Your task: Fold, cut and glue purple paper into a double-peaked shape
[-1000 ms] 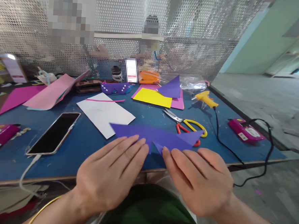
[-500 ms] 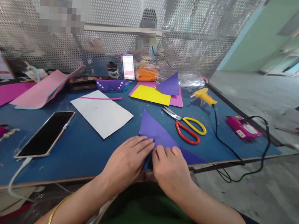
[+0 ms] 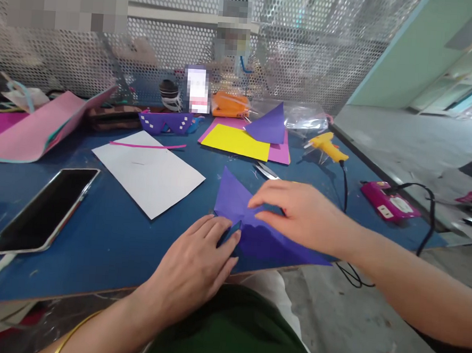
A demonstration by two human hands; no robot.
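Note:
A purple sheet of paper lies at the table's near edge, one pointed corner aimed away from me and another to the right. My left hand rests flat on its left side with fingers spread; a small folded flap shows between them. Over the middle of the sheet is my right hand, fingers curved, thumb and forefinger apart, nothing between them. Whether its fingertips touch the paper I cannot tell. Behind this hand the scissors show only their blades; the handles are hidden.
White paper carries a thin pink strip. A phone charges at left. Farther back are purple party glasses, yellow paper and another purple piece. A yellow glue gun and pink power strip stand right.
My right hand has come off the sheet's near edge and moved away from me and rightward, now covering the scissor handles. My left hand stays on the paper, its fingers more spread.

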